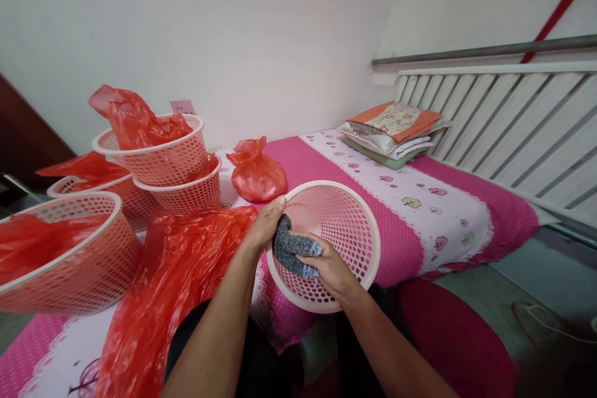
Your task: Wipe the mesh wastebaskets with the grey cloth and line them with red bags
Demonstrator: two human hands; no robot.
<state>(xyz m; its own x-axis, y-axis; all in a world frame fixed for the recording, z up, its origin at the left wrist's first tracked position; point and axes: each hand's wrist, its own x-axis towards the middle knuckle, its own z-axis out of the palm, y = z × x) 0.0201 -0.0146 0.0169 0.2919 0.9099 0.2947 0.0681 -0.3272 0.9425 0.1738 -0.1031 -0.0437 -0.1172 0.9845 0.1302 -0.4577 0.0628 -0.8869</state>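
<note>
A pale pink plastic basket [364, 227] with a lattice wall is tipped toward me at the bed's near edge. My left hand [268, 222] is closed on its left rim; most of those fingers are hidden. Inside the basket's mouth, my right hand [332, 266] grips a dark grey, fuzzy cloth [288, 250] with light blue ends. The cloth is folded over and lies against the basket's left inner side, close to my left hand. Left of my arms, loose red plastic bags [186, 255] are spread out on the bed.
Several pink baskets with red bags crowd the left, including a front one [88, 267] and a raised one [161, 158]. A tied red bag [259, 177] sits behind my basket. Folded bedding [394, 127] lies by the white rail [494, 118]. A dark red round seat [448, 329] stands at lower right.
</note>
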